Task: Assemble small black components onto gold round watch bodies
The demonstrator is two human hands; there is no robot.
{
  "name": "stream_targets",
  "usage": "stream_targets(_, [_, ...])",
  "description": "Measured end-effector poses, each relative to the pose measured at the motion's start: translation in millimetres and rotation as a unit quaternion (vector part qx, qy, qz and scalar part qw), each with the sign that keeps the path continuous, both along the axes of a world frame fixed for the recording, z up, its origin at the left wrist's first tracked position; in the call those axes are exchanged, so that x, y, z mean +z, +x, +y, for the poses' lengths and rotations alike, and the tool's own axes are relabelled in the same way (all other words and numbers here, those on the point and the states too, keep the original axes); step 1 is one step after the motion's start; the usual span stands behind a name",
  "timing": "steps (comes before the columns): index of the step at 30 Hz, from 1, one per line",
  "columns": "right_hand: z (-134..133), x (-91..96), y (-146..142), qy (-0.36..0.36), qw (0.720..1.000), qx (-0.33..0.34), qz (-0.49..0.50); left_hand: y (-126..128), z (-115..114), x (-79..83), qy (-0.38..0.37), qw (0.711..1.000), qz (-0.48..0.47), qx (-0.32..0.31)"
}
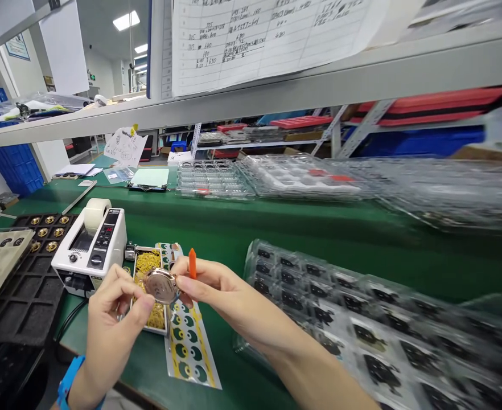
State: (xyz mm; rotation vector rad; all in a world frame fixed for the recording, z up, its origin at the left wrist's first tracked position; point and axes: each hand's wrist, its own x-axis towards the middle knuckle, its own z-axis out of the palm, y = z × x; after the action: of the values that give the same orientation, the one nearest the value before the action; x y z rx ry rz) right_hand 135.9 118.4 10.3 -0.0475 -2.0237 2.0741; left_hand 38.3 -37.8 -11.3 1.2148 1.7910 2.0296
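A round, rose-gold watch case is held up in front of me, its shiny back facing my view. The thumb and fingers of my left hand pinch its left edge. On the opposite edge, my right hand grips the case between thumb and fingers. An orange pointed stick also stands up from between the right hand's fingers. Just behind the case lies a white-rimmed box filled with yellow rubbery pieces. A sheet of stickers, partly covered by my hands, extends toward me.
A white tape dispenser stands behind my left hand. Black foam trays with gold rings lie at the left. Clear plastic trays with dark parts spread at the right, under my forearm. A metal shelf crosses above the green bench.
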Motion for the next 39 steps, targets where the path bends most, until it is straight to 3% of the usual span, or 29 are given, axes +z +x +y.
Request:
stream_targets(27, [-1,-6.3,-1,0.000,1.000,0.008,-0.027,-3,7,-5.0,-0.022,1.000,-0.007,0.005])
stream_targets(33, [-3,-5.6,-2,0.018,0.999,-0.012,-0.028,0,9,-2.9,-0.024,0.998,0.031,0.046])
stream_targets(39, [-3,-6.0,-2,0.026,0.999,-0.030,-0.028,2,11,-6.2,-0.048,0.984,0.113,0.133])
